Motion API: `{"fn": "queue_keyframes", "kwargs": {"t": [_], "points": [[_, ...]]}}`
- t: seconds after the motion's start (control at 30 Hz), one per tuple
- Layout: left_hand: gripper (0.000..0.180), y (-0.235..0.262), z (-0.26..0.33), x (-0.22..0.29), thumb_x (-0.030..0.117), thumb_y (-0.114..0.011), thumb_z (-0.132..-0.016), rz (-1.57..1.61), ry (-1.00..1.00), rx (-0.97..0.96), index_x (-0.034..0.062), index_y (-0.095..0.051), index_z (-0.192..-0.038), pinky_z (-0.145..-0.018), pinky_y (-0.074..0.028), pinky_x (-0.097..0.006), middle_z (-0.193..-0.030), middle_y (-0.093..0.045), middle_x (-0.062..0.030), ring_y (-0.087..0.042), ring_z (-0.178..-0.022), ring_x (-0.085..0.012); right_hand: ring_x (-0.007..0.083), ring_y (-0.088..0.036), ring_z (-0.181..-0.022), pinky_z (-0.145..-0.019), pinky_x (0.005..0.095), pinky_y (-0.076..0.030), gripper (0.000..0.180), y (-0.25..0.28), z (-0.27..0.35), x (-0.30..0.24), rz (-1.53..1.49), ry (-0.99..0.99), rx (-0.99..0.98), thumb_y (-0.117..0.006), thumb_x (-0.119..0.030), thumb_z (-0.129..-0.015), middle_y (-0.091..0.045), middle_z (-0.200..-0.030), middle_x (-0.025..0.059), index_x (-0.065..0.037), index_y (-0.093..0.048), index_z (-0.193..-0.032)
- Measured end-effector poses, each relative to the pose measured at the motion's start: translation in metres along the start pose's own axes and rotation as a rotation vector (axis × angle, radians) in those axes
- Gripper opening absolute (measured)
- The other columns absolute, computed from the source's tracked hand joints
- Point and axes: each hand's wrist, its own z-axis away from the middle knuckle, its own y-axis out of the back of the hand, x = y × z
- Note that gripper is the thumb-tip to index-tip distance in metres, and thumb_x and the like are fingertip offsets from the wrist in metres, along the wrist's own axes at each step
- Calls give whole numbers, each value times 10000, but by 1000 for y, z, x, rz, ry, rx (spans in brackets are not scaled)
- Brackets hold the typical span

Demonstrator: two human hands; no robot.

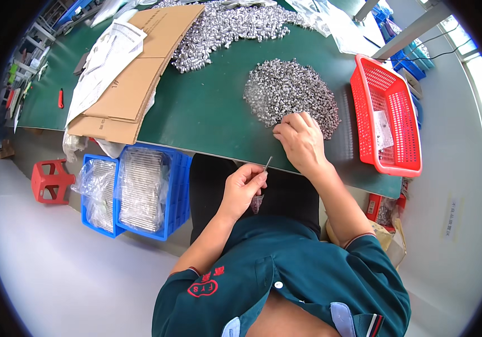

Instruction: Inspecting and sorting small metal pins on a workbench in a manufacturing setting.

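Observation:
My left hand is closed at the table's front edge, and a thin metal rod sticks up from between its thumb and fingers. Past it to the right, my right hand rests at the near side of a pile of small silvery metal parts. Its fingers are curled and pressed together among the nearest pieces; whatever they pinch is hidden. Some parts at the pile's right side look darker and more reddish. Below my left hand, a small dark reddish object shows against my dark trousers.
A larger heap of shiny metal parts lies at the back of the green table. At the right stands a red perforated basket. Flattened cardboard with papers overhangs the front edge. Blue crates and a red stool stand below left.

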Motion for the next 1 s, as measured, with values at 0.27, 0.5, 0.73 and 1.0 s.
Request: {"fn": "queue_keyframes", "kwargs": {"t": [0.27,0.5,0.73,1.0], "points": [[97,-1,2,-5,88,-573,-913,-114,-115,49,6,-617,-939,-559,-432,-212,-691,-587,-14,-522,-597,-67,69,-539,-654,-571,201,-416,73,29,20,-23,-1313,-896,-288,-613,-95,-888,-615,-774,22,-22,-610,-895],[65,-6,8,4,55,-572,-903,-337,-286,18,-3,-597,-920,-560,-441,-230,-681,-582,-37,-540,-596,-85,64,-532,-588,-537,195,-429,69,31,39,-25,-1697,-1104,-337,-616,-111,-880,-614,-718,23,-48,-616,-854],[56,-11,11,9,53,-575,-903,-473,-382,22,-2,-589,-907,-534,-439,-249,-688,-578,-47,-551,-576,-110,89,-541,-592,-508,215,-397,72,33,48,-23,-1813,-1152,-388,-578,-93,-901,-612,-722,50,-38,-596,-858],[89,-16,13,10,86,-554,-929,-293,-219,-35,6,-591,-920,-512,-429,-222,-689,-595,-27,-539,-567,-71,56,-529,-705,-635,199,-447,121,42,57,-50,-1227,-808,-163,-594,-87,-914,-598,-814,11,11,-613,-981]]}}
